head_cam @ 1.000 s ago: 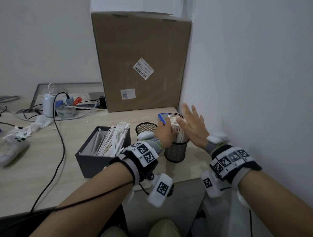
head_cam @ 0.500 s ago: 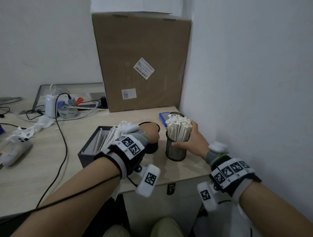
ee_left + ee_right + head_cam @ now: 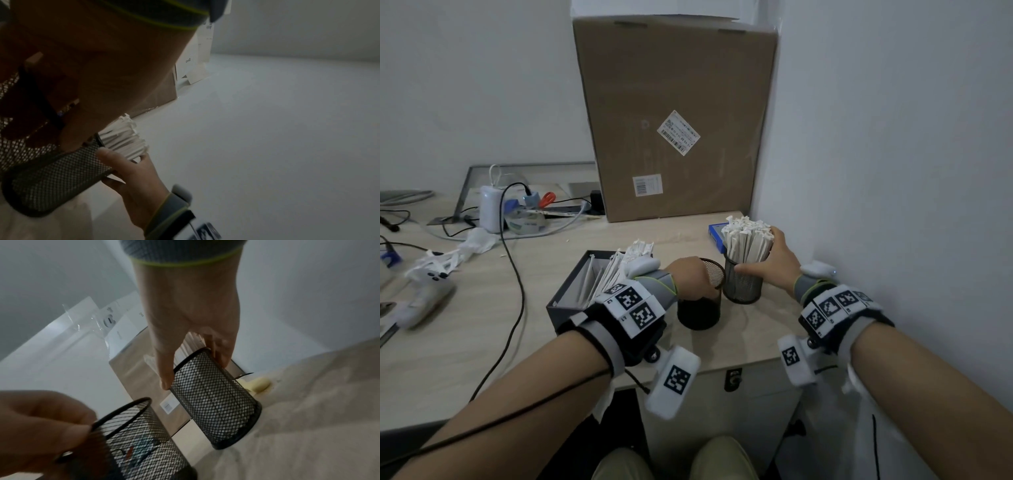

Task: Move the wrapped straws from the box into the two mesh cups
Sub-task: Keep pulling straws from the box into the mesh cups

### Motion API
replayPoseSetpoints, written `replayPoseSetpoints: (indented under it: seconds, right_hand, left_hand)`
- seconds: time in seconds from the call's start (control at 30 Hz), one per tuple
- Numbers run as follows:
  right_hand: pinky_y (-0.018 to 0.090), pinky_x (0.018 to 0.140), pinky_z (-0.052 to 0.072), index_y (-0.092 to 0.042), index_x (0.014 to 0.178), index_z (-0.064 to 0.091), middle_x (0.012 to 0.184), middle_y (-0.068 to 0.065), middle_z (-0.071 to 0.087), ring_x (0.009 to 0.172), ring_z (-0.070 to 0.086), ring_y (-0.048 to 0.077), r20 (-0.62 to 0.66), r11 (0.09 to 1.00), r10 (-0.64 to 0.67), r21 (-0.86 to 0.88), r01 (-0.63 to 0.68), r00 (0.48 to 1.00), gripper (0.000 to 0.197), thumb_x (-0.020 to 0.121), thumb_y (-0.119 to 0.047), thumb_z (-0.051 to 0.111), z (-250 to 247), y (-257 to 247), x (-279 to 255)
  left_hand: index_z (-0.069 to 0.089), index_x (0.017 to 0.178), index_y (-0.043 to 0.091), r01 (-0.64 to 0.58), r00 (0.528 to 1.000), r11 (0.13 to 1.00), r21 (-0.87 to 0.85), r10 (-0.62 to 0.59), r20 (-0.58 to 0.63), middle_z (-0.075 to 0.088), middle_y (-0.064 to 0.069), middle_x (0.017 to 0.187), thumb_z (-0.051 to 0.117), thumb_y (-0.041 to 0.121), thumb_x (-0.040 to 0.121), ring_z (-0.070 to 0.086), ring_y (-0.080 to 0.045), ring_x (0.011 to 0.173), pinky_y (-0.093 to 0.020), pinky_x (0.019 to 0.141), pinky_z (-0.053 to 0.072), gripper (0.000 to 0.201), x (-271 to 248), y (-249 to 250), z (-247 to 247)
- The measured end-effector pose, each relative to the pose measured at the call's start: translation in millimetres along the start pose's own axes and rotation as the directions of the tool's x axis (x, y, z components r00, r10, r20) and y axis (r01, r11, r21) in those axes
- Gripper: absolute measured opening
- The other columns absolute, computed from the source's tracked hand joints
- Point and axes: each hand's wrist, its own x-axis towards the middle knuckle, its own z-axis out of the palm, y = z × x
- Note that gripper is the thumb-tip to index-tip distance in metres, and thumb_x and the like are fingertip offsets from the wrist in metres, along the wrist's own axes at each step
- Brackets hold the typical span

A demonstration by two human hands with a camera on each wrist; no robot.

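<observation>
Two black mesh cups stand near the desk's right corner. The right cup [image 3: 743, 286] is packed with white wrapped straws [image 3: 748, 236]. My right hand [image 3: 763, 255] wraps round it, thumb on the mesh and fingers against the straws; the right wrist view shows the same grip on this cup [image 3: 213, 402]. My left hand [image 3: 697, 279] grips the rim of the empty cup [image 3: 698, 311], also seen as the empty cup [image 3: 141, 443]. Left of it, the dark grey box [image 3: 571, 298] holds more wrapped straws [image 3: 616, 270].
A large cardboard carton [image 3: 674, 120] stands behind the cups and the white wall [image 3: 893, 171] closes the right side. A small blue box [image 3: 715, 233] lies behind the full cup. A black cable [image 3: 515, 274], a charger [image 3: 491, 209] and a white controller [image 3: 424, 294] occupy the left.
My left hand left the full cup, took the empty cup's rim and drew it toward me. My right hand, open beside the straws before, now wraps round the full cup.
</observation>
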Motion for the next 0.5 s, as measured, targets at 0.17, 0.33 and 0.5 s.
replayPoseSetpoints:
  seconds: [0.17, 0.33, 0.5]
  right_hand:
    - [0.042, 0.111, 0.035, -0.014, 0.148, 0.009, 0.147, 0.007, 0.041, 0.133, 0.042, 0.026, 0.052, 0.999, 0.018, 0.026, -0.019, 0.998, 0.118, 0.062, -0.033, 0.087, 10.8, -5.1, 17.0]
    - [0.040, 0.114, 0.029, -0.010, 0.150, 0.005, 0.151, 0.013, 0.032, 0.139, 0.033, 0.028, -0.087, 0.999, 0.038, 0.025, -0.036, 0.995, 0.119, 0.066, -0.038, 0.084, 4.3, -14.7, 5.1]
    - [0.029, 0.092, 0.044, -0.010, 0.121, 0.055, 0.117, 0.008, 0.059, 0.102, 0.056, 0.017, -0.285, 0.978, -0.196, 0.013, 0.208, 0.938, 0.045, 0.082, -0.027, 0.070, 5.1, -68.0, -40.2]
  left_hand:
    - [0.061, 0.073, 0.009, -0.085, 0.996, 0.995, -0.052, 0.083, -0.037, 0.047, -0.004, 0.056, 0.059, 0.031, 0.090, 0.041, -0.017, 0.052, -0.023, 0.049, 0.030, 0.028, -14.9, -3.1, 0.0]
    - [0.073, 0.095, 0.005, -0.127, 0.970, 0.974, -0.189, 0.081, -0.231, 0.071, -0.009, 0.088, 0.053, 0.024, 0.093, 0.058, -0.018, 0.075, -0.024, 0.066, 0.041, 0.027, -33.1, -20.3, -19.0]
    - [0.070, 0.105, 0.012, -0.138, 0.923, 0.929, -0.343, -0.004, -0.384, 0.069, 0.000, 0.100, 0.050, 0.011, 0.093, 0.063, -0.016, 0.092, -0.024, 0.077, 0.048, 0.024, -61.7, -63.3, -55.2]
